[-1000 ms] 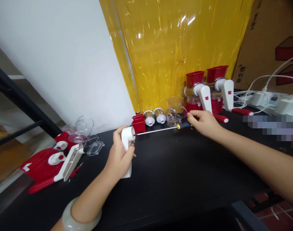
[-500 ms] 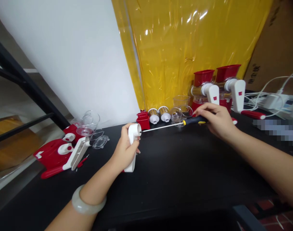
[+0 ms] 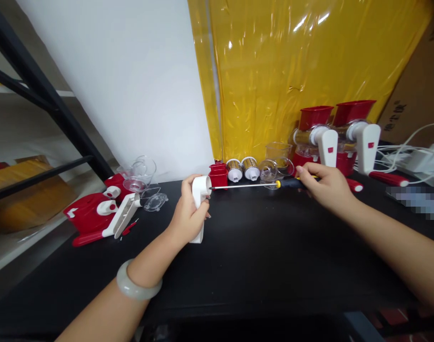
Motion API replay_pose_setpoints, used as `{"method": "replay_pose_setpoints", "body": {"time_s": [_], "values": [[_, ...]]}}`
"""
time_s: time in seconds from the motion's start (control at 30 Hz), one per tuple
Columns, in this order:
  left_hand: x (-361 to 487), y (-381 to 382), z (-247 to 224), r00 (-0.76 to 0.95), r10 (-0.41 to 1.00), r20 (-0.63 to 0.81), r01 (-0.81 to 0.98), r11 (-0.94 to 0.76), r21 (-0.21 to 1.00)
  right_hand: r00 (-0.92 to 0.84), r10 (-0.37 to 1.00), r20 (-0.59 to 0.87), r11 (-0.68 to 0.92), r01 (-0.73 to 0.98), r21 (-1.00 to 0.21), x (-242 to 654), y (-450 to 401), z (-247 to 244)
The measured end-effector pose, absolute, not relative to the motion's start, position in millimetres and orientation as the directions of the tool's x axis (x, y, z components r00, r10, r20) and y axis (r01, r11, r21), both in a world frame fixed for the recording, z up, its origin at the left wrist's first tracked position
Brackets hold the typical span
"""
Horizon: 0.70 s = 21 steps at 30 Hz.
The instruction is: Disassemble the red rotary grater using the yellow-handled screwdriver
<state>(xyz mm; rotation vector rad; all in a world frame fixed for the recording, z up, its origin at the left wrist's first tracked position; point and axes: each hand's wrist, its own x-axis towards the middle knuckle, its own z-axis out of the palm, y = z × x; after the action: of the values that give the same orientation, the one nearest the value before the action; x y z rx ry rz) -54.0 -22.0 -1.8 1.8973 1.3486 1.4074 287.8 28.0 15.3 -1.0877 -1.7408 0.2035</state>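
Observation:
My left hand (image 3: 190,213) is wrapped round a white plastic crank handle (image 3: 199,187), held upright above the black table with its round hollow end on top. My right hand (image 3: 325,185) grips a screwdriver (image 3: 290,183) by its dark blue and yellow grip. The long metal shaft runs level to the left, and its tip meets the opening in the handle's round end. Whether the tip sits in a screw I cannot tell. Behind the shaft stand a red plastic part (image 3: 217,175) and two grater drums (image 3: 250,168).
Two assembled red and white rotary graters (image 3: 327,137) stand at the back right, near white cables (image 3: 391,159). To the left lie red grater parts (image 3: 91,213), another white crank handle (image 3: 126,216), a small red tool (image 3: 130,228) and clear plastic pieces (image 3: 156,202) on the black table (image 3: 274,261).
The view has shifted, so the background sits further right. The screwdriver has come closer to level, its tip still at the crank handle's round end. Both hands keep their hold.

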Motion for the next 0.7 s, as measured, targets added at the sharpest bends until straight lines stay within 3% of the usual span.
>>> {"method": "replay_pose_setpoints", "body": {"time_s": [0.1, 0.17, 0.23, 0.33, 0.43, 0.5, 0.6, 0.7], "values": [[-50, -21, 2, 0.018, 0.909, 0.416, 0.37, -0.393, 0.842, -0.119, 0.484, 0.867, 0.719, 0.619, -0.317, 293, 24, 16], [-49, -21, 4, 0.032, 0.935, 0.354, 0.336, -0.344, 0.877, -0.174, 0.341, 0.924, 0.776, 0.607, -0.172, 295, 23, 15], [-49, -20, 5, 0.045, 0.947, 0.319, 0.328, -0.316, 0.89, -0.146, 0.285, 0.947, 0.801, 0.579, -0.152, 295, 23, 12], [-50, -19, 4, 0.054, 0.94, 0.337, 0.354, -0.333, 0.874, 0.053, 0.444, 0.894, 0.792, 0.444, -0.419, 290, 26, 11], [-50, -19, 2, 0.056, 0.922, 0.383, 0.392, -0.373, 0.841, 0.14, 0.722, 0.677, 0.67, 0.097, -0.736, 284, 33, 13], [-50, -19, 0, 0.058, 0.908, 0.416, 0.423, -0.4, 0.813, 0.093, 0.862, 0.499, 0.504, -0.053, -0.862, 283, 38, 14], [-50, -20, -2, 0.068, 0.894, 0.443, 0.46, -0.422, 0.781, 0.035, 0.947, 0.321, 0.318, 0.074, -0.945, 286, 42, 14], [-50, -20, -3, 0.068, 0.899, 0.432, 0.461, -0.412, 0.786, 0.044, 0.926, 0.374, 0.343, 0.31, -0.887, 290, 40, 13]]}}
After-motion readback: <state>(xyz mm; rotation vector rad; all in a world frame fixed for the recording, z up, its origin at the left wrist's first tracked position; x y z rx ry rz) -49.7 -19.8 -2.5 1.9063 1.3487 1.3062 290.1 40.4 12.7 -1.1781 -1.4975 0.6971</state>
